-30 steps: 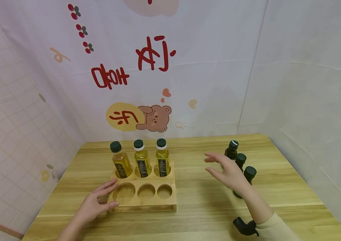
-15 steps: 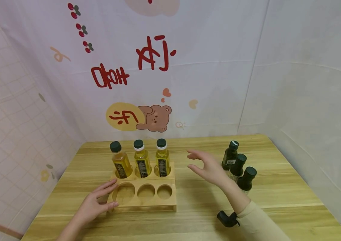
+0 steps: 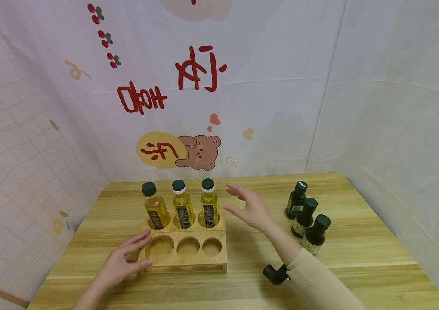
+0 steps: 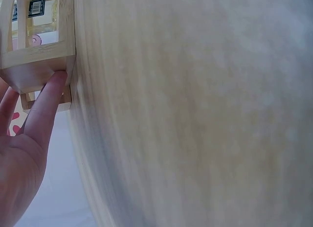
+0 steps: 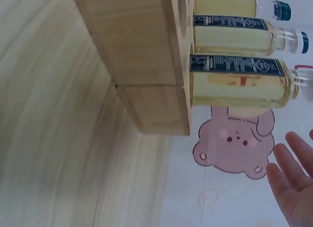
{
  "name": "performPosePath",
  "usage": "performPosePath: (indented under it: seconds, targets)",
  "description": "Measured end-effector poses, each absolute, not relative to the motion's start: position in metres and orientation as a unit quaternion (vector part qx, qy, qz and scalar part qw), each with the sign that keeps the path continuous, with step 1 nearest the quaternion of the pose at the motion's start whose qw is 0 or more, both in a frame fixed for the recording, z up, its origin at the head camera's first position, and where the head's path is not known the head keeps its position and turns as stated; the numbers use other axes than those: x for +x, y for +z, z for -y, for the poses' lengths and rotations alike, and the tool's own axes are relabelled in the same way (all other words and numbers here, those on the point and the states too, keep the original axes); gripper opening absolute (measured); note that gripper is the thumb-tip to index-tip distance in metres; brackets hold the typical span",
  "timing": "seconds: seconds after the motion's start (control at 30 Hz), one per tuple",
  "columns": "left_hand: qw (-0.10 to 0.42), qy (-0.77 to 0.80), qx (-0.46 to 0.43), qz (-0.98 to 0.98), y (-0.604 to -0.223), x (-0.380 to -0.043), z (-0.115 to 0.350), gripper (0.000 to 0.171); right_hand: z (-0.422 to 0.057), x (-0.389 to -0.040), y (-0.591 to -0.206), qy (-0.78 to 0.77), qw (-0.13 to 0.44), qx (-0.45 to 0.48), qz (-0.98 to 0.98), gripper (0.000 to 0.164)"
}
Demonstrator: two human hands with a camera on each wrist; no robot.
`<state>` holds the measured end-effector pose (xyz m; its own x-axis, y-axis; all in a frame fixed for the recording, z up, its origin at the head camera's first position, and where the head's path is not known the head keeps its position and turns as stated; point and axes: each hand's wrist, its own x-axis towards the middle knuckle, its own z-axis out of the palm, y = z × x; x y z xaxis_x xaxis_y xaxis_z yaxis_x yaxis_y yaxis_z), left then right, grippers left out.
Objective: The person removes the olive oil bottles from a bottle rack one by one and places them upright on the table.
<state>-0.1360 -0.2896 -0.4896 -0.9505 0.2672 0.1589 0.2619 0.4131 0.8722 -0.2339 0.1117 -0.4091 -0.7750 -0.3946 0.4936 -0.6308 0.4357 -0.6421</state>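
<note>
A two-tier wooden rack [image 3: 182, 259] stands on the table. Its rear tier carries a bottle of amber oil [image 3: 156, 212], a middle bottle of yellow oil [image 3: 183, 211] and a right bottle of yellow oil [image 3: 209, 209], all with dark green caps. Three round holes in the front tier hold nothing. My left hand [image 3: 120, 260] rests on the rack's left end, its fingers fairly straight; the left wrist view has a finger [image 4: 46, 107] against the end wall. Just right of the right bottle, my right hand [image 3: 252, 211] hovers with fingers and thumb spread, holding nothing.
To the right on the wooden table [image 3: 359, 267] stand a far dark bottle [image 3: 296, 204], a middle dark bottle [image 3: 303, 221] and a near dark bottle [image 3: 315, 237]. A white printed curtain [image 3: 273, 86] hangs behind the table. A black wrist device [image 3: 275, 274] shows by the right sleeve.
My right hand has moved left from beside the dark bottles to near the right oil bottle, uncovering the dark bottles. My left hand and the rack have stayed put.
</note>
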Motion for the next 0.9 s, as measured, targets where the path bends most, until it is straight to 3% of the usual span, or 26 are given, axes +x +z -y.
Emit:
performPosePath:
  seconds: [0.4,0.9]
  targets:
    - [0.005,0.524,0.157,-0.837,-0.489,-0.135,0.289,0.063,-0.08,-0.242,-0.399,0.533,0.09,0.275,0.795,0.067]
    - [0.01,0.524,0.149,-0.838,-0.487,-0.135,0.288,0.064,-0.056,-0.246,-0.393,0.576,0.07,0.25,0.775,0.062]
